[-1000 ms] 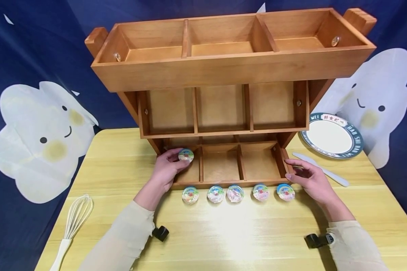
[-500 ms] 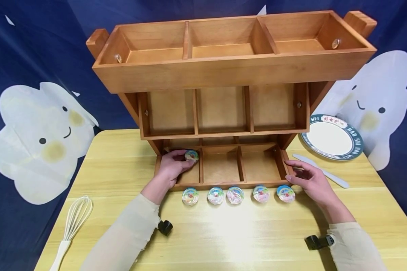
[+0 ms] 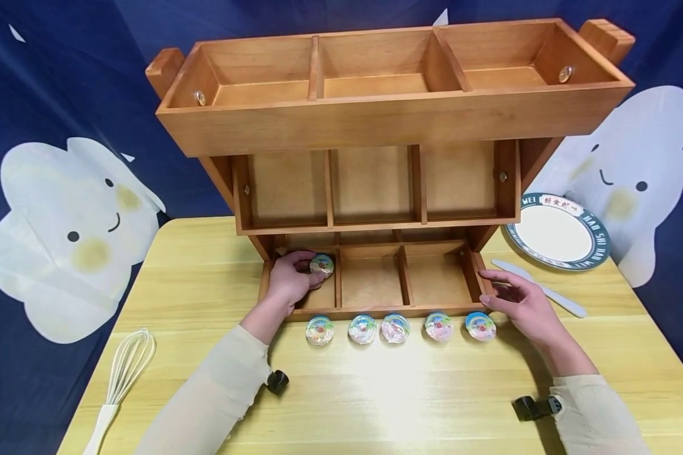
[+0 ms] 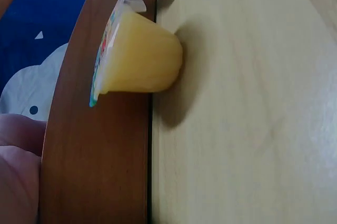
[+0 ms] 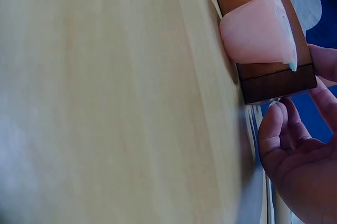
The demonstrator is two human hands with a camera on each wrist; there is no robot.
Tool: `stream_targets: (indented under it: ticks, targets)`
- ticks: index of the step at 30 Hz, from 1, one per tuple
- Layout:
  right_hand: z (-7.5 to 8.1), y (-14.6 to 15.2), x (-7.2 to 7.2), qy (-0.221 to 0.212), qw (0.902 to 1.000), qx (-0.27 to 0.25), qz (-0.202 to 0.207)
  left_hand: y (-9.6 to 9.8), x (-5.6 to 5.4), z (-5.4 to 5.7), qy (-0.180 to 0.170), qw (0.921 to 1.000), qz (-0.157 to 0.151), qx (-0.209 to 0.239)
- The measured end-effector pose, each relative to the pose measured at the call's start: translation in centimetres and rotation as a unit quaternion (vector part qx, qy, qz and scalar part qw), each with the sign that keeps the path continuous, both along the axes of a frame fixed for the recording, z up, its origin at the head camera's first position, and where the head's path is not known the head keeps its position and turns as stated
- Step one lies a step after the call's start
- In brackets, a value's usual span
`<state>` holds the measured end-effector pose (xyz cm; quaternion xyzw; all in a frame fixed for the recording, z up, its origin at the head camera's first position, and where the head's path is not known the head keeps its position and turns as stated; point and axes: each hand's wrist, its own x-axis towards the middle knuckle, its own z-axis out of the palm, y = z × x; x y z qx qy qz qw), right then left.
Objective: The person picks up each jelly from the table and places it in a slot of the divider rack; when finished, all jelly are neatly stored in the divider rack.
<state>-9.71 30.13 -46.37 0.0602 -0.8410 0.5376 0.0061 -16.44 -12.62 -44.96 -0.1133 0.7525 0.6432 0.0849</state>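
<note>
In the head view my left hand (image 3: 291,275) pinches a jelly cup (image 3: 321,265) between thumb and fingers, inside the lower left compartment of a three-tier wooden rack (image 3: 387,123). That cup's foil lid faces up; its body is mostly hidden. My right hand (image 3: 515,296) holds the right end of the bottom tray (image 3: 375,311), thumb and index finger at the rim; the right wrist view shows its other fingers (image 5: 271,129) curled outside the end wall. A pink jelly cup (image 5: 260,29) stands close by that corner. An orange-yellow jelly cup (image 4: 142,53) appears in the left wrist view.
Several lidded jelly cups (image 3: 395,328) line the tray's front. A whisk (image 3: 122,379) lies on the left of the table (image 3: 330,404). At right are a white plastic knife (image 3: 537,287) and a green-rimmed plate (image 3: 594,234). The rack's upper tiers overhang the bottom tray.
My left hand has carried the jelly cup slightly right and toward me, deeper over the lower left compartment. The right hand stays at the tray's end.
</note>
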Motion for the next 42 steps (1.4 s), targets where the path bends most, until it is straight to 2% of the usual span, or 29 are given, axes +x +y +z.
stream_targets:
  ticks: [4,10,21,30,36,38,42]
  targets:
    - [0.0,0.0,0.0,0.006,1.0,-0.001,0.0,-0.2,0.0,-0.1,0.015,0.9996,-0.013,-0.021]
    - [0.1,0.0,0.0,0.006,0.9999,-0.012,0.001,-0.4,-0.2,0.0,0.016,0.9993,-0.03,-0.012]
    - [0.2,0.0,-0.1,-0.002,1.0,-0.006,0.001,-0.6,0.0,0.3,0.014,0.9971,-0.035,-0.065]
    - [0.2,-0.2,-0.1,0.003,1.0,-0.007,0.001,-1.0,0.1,0.4,0.018,0.9959,-0.046,-0.076]
    - [0.2,-0.1,0.0,0.002,1.0,0.003,-0.001,-1.4,0.7,0.9,0.026,0.9925,-0.046,-0.11]
    - [0.2,-0.1,0.0,0.001,1.0,0.005,-0.001,-1.6,1.0,1.3,0.029,0.9931,-0.046,-0.104]
    - [0.2,-0.1,0.1,0.001,1.0,0.008,-0.001,-2.1,1.8,2.2,0.031,0.9968,-0.049,-0.056]
